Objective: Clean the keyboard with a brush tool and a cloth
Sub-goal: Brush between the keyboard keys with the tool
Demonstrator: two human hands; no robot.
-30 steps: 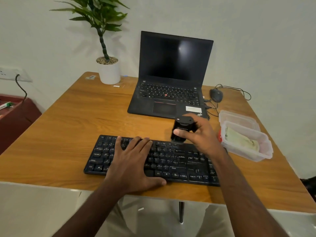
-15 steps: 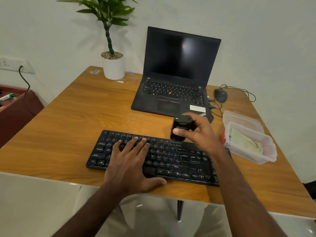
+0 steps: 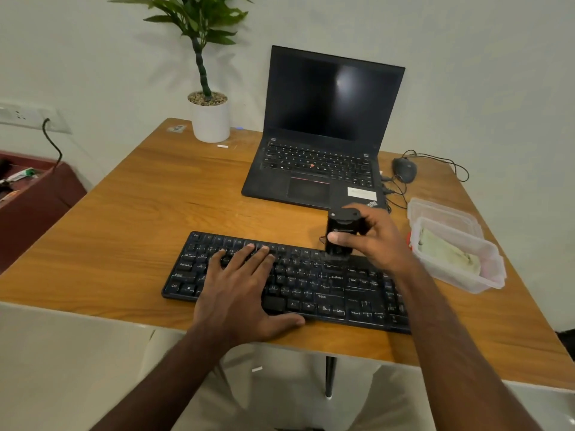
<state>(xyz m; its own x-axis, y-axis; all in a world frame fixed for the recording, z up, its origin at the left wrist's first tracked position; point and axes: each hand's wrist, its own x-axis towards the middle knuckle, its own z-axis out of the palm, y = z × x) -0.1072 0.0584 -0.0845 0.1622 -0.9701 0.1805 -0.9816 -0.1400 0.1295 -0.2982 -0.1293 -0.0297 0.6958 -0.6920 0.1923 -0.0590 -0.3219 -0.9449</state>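
A white pot (image 3: 210, 122) at the table's (image 3: 130, 213) far left corner held pebbles and a green plant (image 3: 199, 23). The black keyboard (image 3: 311, 284) lay flat near the table's front edge, its keys dark with pale legends. The left hand (image 3: 239, 293) rested flat on its left half, fingers straight. The right hand (image 3: 375, 241) gripped a black brush tool (image 3: 340, 233), upright on the keyboard's back edge. Behind stood an open laptop (image 3: 323, 135). At the right, a clear plastic box (image 3: 460, 256) held a folded pale cloth (image 3: 441, 251).
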